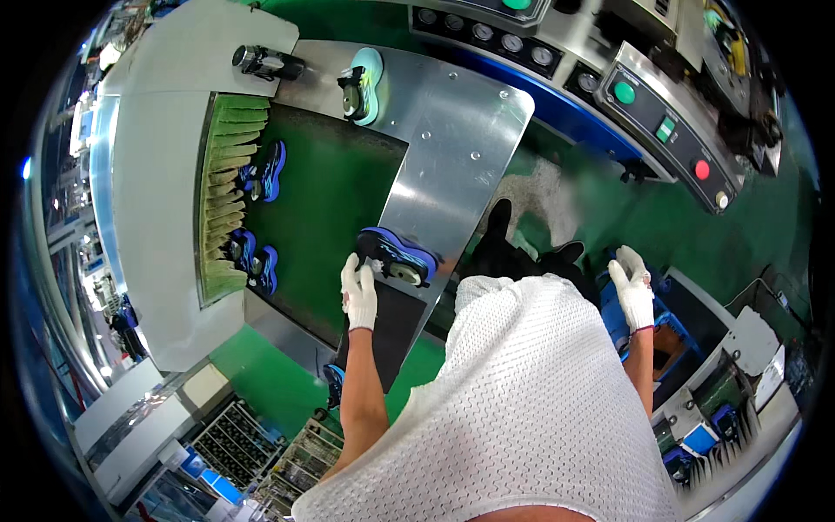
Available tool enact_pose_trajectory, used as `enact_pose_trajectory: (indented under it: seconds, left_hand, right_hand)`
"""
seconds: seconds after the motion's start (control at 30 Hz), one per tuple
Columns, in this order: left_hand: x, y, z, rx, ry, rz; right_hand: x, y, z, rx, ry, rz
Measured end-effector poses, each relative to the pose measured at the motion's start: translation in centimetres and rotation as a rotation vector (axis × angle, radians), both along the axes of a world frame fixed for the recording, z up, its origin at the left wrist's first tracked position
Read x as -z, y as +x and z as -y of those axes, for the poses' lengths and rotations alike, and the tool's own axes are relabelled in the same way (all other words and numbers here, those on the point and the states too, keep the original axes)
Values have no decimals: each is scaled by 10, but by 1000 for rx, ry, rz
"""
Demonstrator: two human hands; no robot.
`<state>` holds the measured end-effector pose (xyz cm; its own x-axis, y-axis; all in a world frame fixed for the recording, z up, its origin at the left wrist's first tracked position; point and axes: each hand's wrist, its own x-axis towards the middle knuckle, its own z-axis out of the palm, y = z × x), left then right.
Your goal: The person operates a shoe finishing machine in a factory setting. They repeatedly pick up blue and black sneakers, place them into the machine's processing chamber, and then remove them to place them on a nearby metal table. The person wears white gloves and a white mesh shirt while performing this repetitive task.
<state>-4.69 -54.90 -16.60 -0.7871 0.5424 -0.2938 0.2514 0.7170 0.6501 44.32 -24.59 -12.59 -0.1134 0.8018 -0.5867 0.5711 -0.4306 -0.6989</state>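
Gloved left hand (359, 300) at dark blue-purple shoe (402, 255), dead center; right hand (636, 296) out at 3 o'clock.
Clock read from frame center: shoe lies tipped on its side on metal table (452, 148), left hand at its 8 o'clock, fingers right at the near end, can't tell if gripping or just touching; right hand loosely spread, nothing in it, over blue crate (668, 324), contact unclear; green belt (326, 187) runs toward 9–10, more dark-and-blue shoes (273, 171) by bristle strips (224, 200) at 9 and 10; teal shoe (370, 83) just before 12, black tumbler (270, 63) at 11, control panel (644, 117) with green and red buttons at 2.
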Motion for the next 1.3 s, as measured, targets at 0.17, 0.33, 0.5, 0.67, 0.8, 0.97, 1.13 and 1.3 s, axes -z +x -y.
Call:
enact_pose_trajectory:
  seconds: [0.17, 0.33, 0.5, 0.67, 0.8, 0.97, 1.13, 1.3]
  left_hand:
    - [1, 25, -25, 376, -22, -217]
    - [9, -4, -42, 238, 101, -40]
    - [-24, -34, -80, 129, 165, 283]
    - [-77, 23, -196, 649, 272, 96]
    - [-84, 71, -250, 1127, 448, 75]
    - [-132, 212, -323, 1607, 500, -4]
    - [-172, 363, -355, 1966, 713, 123]
    - [-209, 505, -361, 2058, 888, 433]
  right_hand:
    - [-13, -58, -36, -304, 112, 181]
    - [-23, -117, -45, -457, 177, 216]
    - [-34, -148, -37, -487, 154, 203]
    - [-75, -125, -25, -374, 163, 134]
    - [-74, -105, -9, -214, 234, 46]
    - [-96, -1, 21, 329, 390, -301]
    - [-155, 135, 72, 937, 772, -116]
    - [-165, 335, 107, 1262, 987, 704]
